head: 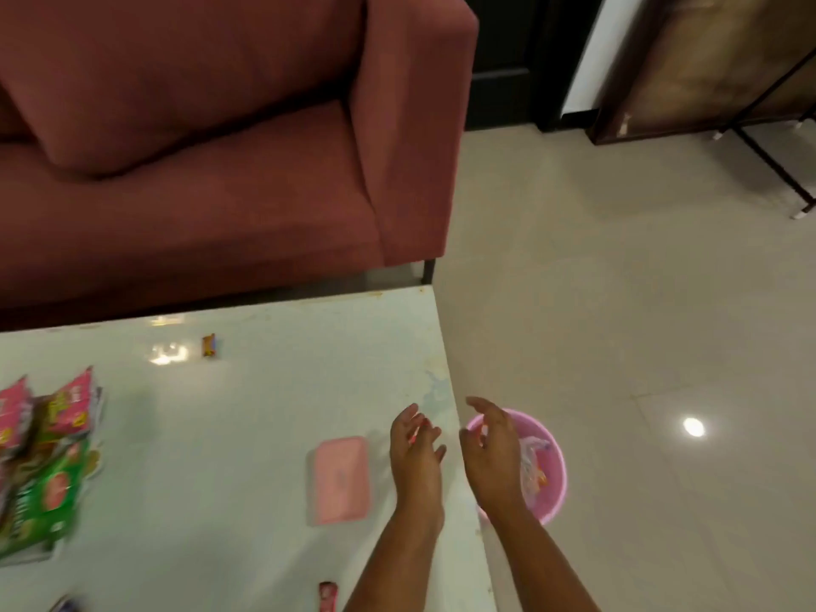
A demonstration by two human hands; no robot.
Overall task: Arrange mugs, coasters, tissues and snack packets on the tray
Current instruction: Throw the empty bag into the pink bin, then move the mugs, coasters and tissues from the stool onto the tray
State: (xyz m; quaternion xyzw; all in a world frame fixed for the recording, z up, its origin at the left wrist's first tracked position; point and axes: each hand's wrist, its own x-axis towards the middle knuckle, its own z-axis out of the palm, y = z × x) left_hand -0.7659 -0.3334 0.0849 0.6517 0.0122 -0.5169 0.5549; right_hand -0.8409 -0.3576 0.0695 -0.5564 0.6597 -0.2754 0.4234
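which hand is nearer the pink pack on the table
Left. The left hand is just right of the pink pack, above the table near its edge; the right hand is farther right, beyond the edge, over the pink bin.

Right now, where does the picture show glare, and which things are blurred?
Head view: lamp glare on the table near its far edge and on the floor; the snack packets at the picture's left edge are smeared by motion blur; left hand and right hand look slightly soft.
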